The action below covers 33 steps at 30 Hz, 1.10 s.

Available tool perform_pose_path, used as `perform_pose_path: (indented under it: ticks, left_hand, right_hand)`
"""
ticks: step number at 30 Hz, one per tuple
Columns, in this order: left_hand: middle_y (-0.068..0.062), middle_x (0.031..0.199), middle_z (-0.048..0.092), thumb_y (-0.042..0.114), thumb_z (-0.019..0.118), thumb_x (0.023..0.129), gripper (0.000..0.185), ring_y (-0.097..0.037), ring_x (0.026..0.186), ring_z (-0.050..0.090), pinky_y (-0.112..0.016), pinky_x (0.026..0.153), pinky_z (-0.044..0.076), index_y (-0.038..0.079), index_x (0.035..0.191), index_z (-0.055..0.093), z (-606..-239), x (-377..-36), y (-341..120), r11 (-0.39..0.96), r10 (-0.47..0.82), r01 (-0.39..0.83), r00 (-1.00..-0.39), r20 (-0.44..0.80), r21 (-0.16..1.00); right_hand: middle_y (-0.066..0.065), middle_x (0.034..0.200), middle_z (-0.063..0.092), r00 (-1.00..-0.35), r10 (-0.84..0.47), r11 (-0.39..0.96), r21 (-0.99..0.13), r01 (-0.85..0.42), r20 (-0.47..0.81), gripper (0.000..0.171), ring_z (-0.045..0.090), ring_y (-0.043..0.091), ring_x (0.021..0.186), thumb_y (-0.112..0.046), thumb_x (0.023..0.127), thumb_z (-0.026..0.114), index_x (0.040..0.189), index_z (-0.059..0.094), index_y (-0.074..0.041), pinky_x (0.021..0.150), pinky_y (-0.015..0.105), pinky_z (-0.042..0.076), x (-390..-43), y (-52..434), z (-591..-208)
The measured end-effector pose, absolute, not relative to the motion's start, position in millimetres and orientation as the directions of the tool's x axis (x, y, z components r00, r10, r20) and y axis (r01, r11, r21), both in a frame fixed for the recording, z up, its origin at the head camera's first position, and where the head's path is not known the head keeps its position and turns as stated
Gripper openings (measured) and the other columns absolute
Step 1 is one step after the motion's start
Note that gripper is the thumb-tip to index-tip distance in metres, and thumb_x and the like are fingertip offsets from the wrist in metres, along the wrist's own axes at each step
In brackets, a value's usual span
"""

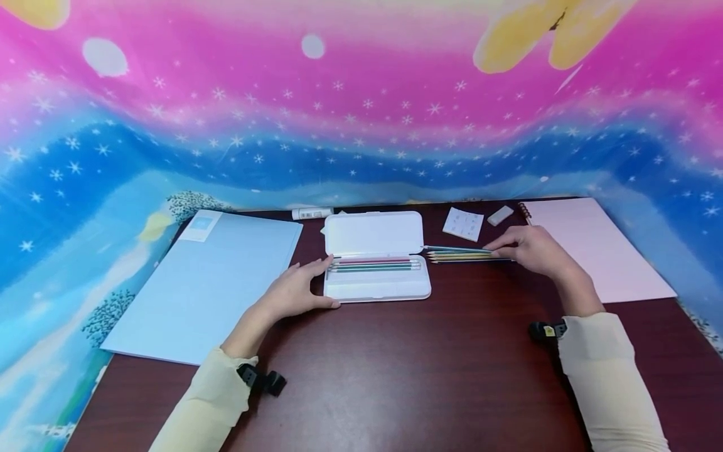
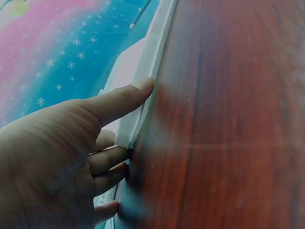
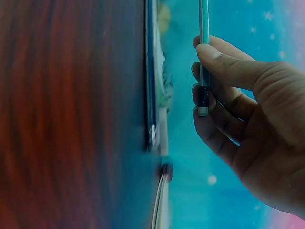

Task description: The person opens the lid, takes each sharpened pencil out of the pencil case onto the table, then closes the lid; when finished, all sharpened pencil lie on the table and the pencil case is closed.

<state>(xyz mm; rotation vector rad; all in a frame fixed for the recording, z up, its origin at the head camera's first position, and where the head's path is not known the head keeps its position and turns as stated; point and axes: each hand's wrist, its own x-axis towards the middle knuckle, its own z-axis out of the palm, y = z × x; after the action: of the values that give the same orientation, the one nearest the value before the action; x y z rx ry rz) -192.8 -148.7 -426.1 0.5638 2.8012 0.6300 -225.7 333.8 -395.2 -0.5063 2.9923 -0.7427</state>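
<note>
We look down on a dark reddish-brown wooden worktop (image 1: 395, 364) that fills the lower half of the head view. Behind it hangs a bright backdrop cloth (image 1: 361, 113), pink at the top, blue below, sprinkled with white stars.

At the centre of the frame lies an open white plastic pencil case (image 1: 375, 257), its lid folded back toward the backdrop and its long axis running left to right. Inside the tray a few coloured pencils (image 1: 373, 265) lie along that same axis.

Just right of the case a small row of loose pencils (image 1: 457, 254) rests on the worktop, also lying left to right, sharpened tips pointing left toward the case. Our right hand (image 1: 531, 251) sits at their right ends; in the right wrist view its thumb and fingers pinch a teal pencil (image 3: 204, 57) near its blunt end, so the grip is closed on that pencil.

Our left hand (image 1: 294, 292) rests against the left end of the case, thumb (image 2: 124, 98) laid straight along its near edge, fingers loosely bent at its side.

A light blue folder (image 1: 209, 282) lies at left, a pink spiral notebook (image 1: 593, 245) at right, and a white eraser (image 1: 499, 215), a small white card (image 1: 463, 224) and a white glue stick (image 1: 312, 213) lie near the back edge.
</note>
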Motion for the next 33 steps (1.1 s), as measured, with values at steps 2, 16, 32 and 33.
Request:
perform_pose_path:
  ticks: [2,16,32,33]
  left_hand:
    - [-0.016,0.160,0.042,0.054,0.080,0.081,0.101,-0.032,0.149,0.040,-0.054,0.128,0.021,0.017,0.161,0.030,-427,-192,-149,0.834,0.411,0.320,-0.904,-0.119,0.449]
    - [-0.015,0.160,0.042,0.053,0.080,0.082,0.100,-0.033,0.149,0.039,-0.054,0.128,0.020,0.017,0.161,0.030,-426,-191,-148,0.831,0.414,0.324,-0.903,-0.115,0.451]
    - [-0.014,0.160,0.041,0.053,0.080,0.082,0.100,-0.033,0.149,0.039,-0.054,0.128,0.020,0.017,0.161,0.030,-427,-192,-149,0.828,0.421,0.331,-0.900,-0.112,0.452]
    - [-0.014,0.160,0.041,0.053,0.080,0.082,0.100,-0.032,0.150,0.039,-0.054,0.128,0.020,0.017,0.161,0.030,-427,-192,-149,0.829,0.421,0.330,-0.900,-0.113,0.452]
  right_hand:
    - [0.007,0.099,0.074,-0.956,-0.292,0.840,-0.466,-0.277,0.042,0.018,0.064,0.021,0.087,-0.009,0.094,0.071,0.106,0.083,-0.017,0.069,0.028,0.054,-226,340,-397]
    - [0.009,0.104,0.077,-0.985,-0.150,0.832,-0.549,-0.078,-0.088,0.012,0.062,0.026,0.099,-0.019,0.093,0.075,0.100,0.083,-0.015,0.082,0.034,0.052,-227,361,-404]
    - [0.009,0.104,0.076,-0.978,-0.179,0.846,-0.524,-0.097,-0.109,0.007,0.058,0.028,0.100,-0.015,0.092,0.074,0.094,0.081,-0.016,0.082,0.036,0.049,-231,361,-411]
    - [0.009,0.103,0.075,-0.977,-0.183,0.847,-0.522,-0.099,-0.111,0.006,0.058,0.027,0.099,-0.015,0.092,0.074,0.094,0.080,-0.016,0.081,0.036,0.049,-231,360,-411]
